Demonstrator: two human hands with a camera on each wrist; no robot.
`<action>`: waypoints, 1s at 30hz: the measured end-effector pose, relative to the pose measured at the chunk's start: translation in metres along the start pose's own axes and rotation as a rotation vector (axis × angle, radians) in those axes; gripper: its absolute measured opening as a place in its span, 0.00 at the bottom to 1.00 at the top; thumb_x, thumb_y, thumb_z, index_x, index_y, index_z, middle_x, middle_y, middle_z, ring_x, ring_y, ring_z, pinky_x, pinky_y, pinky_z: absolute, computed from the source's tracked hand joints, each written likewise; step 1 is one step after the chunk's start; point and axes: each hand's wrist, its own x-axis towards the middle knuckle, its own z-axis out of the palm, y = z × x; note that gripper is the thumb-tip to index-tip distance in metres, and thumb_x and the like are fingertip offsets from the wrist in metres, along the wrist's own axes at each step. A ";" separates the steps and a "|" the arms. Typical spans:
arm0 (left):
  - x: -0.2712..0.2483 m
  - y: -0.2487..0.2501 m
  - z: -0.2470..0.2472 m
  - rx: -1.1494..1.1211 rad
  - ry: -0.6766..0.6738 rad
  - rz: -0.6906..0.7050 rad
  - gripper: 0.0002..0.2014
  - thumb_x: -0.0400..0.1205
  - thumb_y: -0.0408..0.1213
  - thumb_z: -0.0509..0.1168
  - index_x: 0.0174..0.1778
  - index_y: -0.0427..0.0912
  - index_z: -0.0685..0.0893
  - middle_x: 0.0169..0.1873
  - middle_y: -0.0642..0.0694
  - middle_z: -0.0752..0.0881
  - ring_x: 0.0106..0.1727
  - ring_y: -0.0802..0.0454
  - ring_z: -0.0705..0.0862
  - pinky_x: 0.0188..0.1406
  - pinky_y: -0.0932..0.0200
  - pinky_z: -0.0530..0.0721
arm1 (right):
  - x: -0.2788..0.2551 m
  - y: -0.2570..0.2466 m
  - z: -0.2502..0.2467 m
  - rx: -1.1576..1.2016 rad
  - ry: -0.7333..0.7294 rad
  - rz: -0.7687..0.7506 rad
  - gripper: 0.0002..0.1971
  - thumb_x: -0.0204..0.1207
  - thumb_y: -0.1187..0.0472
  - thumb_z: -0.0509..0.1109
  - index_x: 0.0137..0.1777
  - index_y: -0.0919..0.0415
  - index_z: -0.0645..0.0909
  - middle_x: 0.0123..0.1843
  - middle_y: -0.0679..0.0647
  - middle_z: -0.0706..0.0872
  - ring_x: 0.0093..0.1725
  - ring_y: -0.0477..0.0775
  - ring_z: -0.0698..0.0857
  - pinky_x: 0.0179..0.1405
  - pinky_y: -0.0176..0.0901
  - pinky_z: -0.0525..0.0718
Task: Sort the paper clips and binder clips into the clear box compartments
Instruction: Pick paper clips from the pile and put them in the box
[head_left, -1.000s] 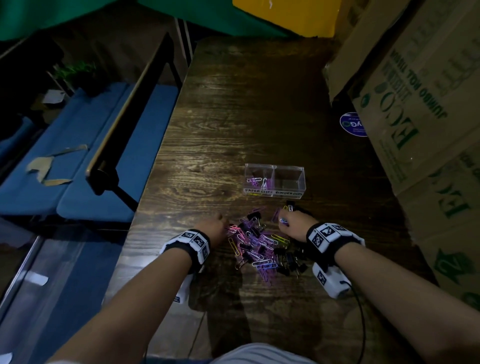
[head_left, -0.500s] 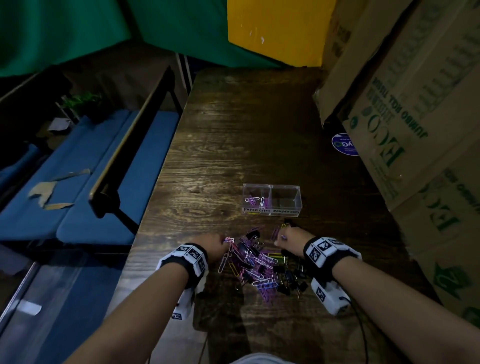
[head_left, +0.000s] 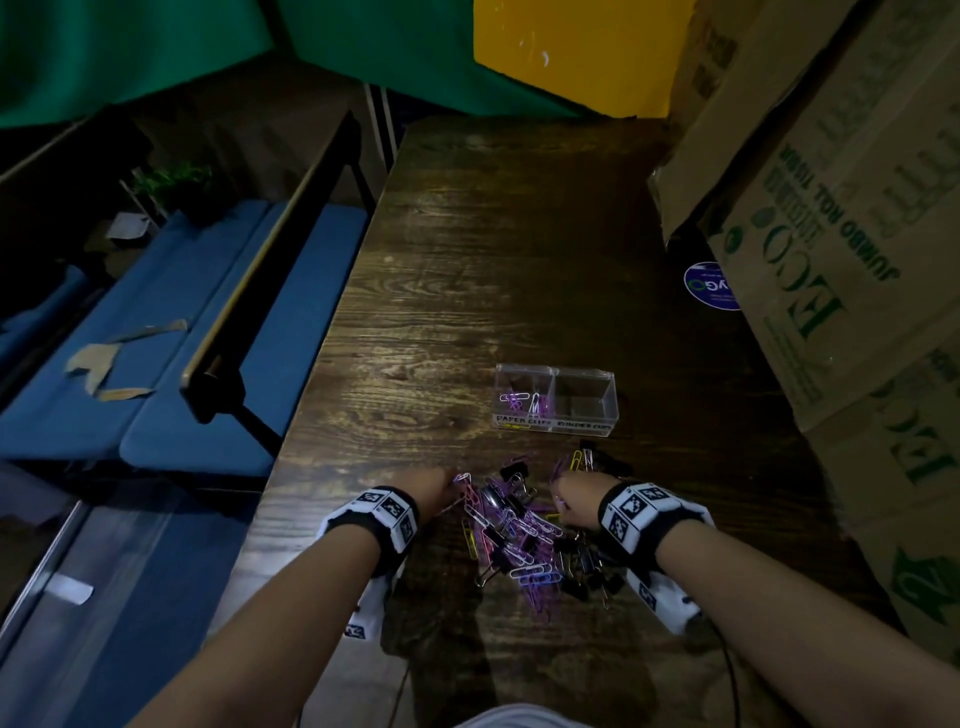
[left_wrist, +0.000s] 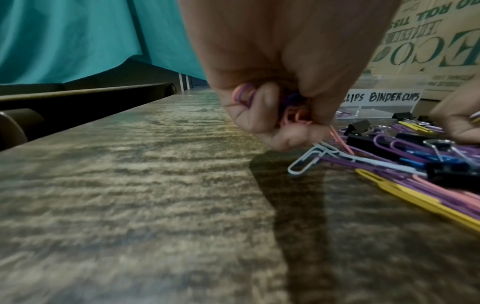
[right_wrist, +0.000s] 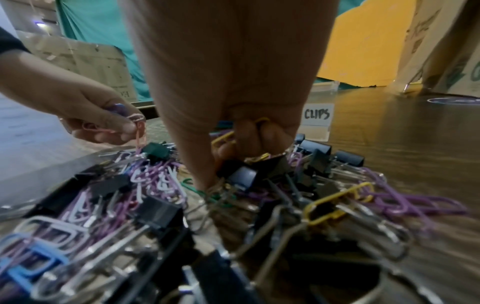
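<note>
- The head view has tipped up since a second ago, so more green cloth (head_left: 156, 52) and the yellow panel (head_left: 571, 47) show; both hands sit at the pile as before; the clear plastic two-compartment box (head_left: 555, 399) has not shifted on the table
- Left hand (head_left: 428, 491) at the pile's left edge, fingers curled round a bunch of pink and purple wire paper clips (left_wrist: 296, 115), one pink clip dangling down to the heap
- Right hand (head_left: 574, 500) on the pile's right side, fingers closed on yellow wire paper clips (right_wrist: 259, 123)
- The mixed heap of coloured paper clips and black binder clips (head_left: 524, 530) lies between the hands, just nearer than the box; a few purple clips lie in the left compartment, labelled paper clips
- Dark wood-grain table (head_left: 493, 260); printed cardboard cartons (head_left: 831, 234) crowd its right edge; blue cushioned bench (head_left: 182, 338) beyond the left edge
- Bare tabletop runs far beyond the box and left of the left hand
</note>
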 end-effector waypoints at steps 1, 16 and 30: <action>0.001 0.001 -0.002 0.003 0.002 0.001 0.20 0.89 0.44 0.49 0.70 0.34 0.72 0.63 0.33 0.83 0.63 0.38 0.82 0.60 0.50 0.79 | -0.001 0.002 0.000 0.023 0.013 -0.040 0.11 0.81 0.66 0.58 0.37 0.54 0.74 0.38 0.55 0.73 0.43 0.56 0.76 0.42 0.46 0.74; 0.016 0.001 -0.044 -0.120 0.116 0.083 0.20 0.89 0.46 0.48 0.69 0.37 0.75 0.64 0.35 0.83 0.63 0.40 0.82 0.60 0.54 0.78 | 0.009 0.014 -0.106 0.306 0.343 -0.018 0.14 0.84 0.64 0.57 0.65 0.58 0.79 0.66 0.59 0.82 0.42 0.51 0.83 0.38 0.40 0.80; 0.075 0.052 -0.109 0.197 0.230 0.244 0.17 0.87 0.43 0.54 0.69 0.42 0.74 0.62 0.35 0.85 0.61 0.38 0.84 0.58 0.46 0.81 | 0.015 0.033 -0.088 0.287 0.316 -0.189 0.11 0.80 0.60 0.62 0.53 0.63 0.84 0.52 0.59 0.89 0.53 0.59 0.86 0.52 0.48 0.81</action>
